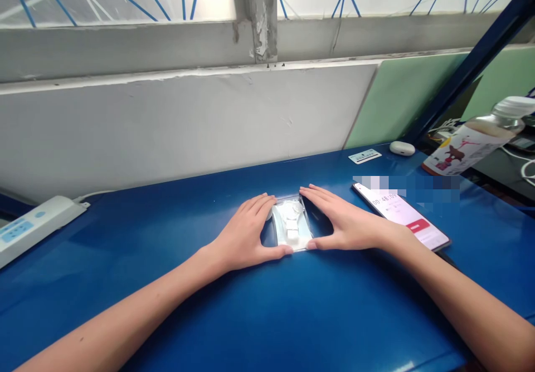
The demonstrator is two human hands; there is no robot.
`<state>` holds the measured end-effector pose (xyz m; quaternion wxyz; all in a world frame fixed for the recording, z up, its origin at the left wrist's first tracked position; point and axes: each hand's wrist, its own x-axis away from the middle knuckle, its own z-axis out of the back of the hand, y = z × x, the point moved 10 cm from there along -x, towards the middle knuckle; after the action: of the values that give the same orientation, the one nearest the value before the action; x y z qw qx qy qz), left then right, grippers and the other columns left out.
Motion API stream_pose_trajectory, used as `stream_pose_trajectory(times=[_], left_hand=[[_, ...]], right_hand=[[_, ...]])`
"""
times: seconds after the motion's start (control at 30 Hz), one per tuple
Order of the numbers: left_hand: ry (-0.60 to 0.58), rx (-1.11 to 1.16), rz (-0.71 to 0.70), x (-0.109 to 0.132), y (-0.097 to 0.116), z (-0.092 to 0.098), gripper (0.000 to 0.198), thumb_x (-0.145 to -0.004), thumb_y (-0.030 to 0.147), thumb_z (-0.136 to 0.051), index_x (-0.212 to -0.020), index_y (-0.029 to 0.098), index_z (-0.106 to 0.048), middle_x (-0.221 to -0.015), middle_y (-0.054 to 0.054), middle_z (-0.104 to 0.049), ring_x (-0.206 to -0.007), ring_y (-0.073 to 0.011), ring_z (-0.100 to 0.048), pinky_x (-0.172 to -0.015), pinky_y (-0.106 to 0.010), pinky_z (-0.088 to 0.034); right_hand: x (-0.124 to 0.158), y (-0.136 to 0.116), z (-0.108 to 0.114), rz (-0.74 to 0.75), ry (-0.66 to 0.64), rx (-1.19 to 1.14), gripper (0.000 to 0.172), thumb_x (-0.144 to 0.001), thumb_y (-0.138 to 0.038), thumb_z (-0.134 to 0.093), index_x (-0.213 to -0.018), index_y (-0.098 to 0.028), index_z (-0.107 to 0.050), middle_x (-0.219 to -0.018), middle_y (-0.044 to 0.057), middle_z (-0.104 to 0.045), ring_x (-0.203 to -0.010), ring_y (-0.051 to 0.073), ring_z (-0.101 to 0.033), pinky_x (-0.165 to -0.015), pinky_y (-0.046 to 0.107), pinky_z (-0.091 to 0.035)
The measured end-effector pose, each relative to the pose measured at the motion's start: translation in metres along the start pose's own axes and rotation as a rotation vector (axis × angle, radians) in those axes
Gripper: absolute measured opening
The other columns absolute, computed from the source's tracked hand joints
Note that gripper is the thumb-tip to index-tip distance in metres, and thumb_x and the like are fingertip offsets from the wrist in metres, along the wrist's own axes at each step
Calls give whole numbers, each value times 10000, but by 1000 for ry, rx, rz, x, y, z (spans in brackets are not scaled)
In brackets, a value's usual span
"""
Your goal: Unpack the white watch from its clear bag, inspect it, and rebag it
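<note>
A clear plastic packet (282,239) with white items inside lies flat on the blue tabletop, in the middle of the head view. One of those items looks like a small square block with a coiled white cable, though glare blurs it. My left hand (246,235) grips the packet's left side, thumb on the near edge and fingers at the far corner. A bit of something rounded and white shows beside those fingers. On the right side, my right hand (340,221) holds the packet the same way, thumb at the near corner and fingertips at the far one.
A phone (401,210) showing a timer lies by my right wrist. Behind it are a card (365,156) and a white earbud case (402,148). A drink bottle (472,143) leans at the far right. At the left is a white power strip (39,227); a wall (188,127) stands behind.
</note>
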<state>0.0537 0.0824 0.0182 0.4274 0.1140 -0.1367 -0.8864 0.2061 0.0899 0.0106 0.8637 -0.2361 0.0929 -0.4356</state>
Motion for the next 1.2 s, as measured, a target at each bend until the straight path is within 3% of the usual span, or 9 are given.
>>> stream_pose_trajectory(times=[0.23, 0.43, 1.2], left_hand=[[11, 23, 13, 0, 1, 2, 1015, -740, 747, -672, -1464, 85, -412, -1532, -218, -423, -1451, -387, -339, -1172, -548, -321], [-2, 24, 14, 1, -1, 1, 1011, -747, 739, -671, -1479, 98, -394, -1547, -209, -405, -1458, -391, -325, -1170, -556, -321], [-1, 20, -4, 1, 2, 1, 960, -787, 720, -643, -1496, 130, -379, -1558, -204, -389, -1465, -390, -310, -1169, -564, -311]], right_hand=[[-1, 2, -3, -6, -21, 26, 1111, -760, -712, -650, -1587, -106, -221, -1654, 186, -193, -1528, 377, -139, -1215, 554, -250], [0, 1, -1, 38, 31, -11, 1077, -760, -670, -687, -1594, -173, -221, -1645, 173, -242, -1516, 395, -178, -1199, 576, -278], [-1, -5, 1, 50, 18, -9, 1022, -770, -684, -670, -1565, -154, -309, -1617, 169, -321, -1503, 375, -249, -1188, 579, -305]])
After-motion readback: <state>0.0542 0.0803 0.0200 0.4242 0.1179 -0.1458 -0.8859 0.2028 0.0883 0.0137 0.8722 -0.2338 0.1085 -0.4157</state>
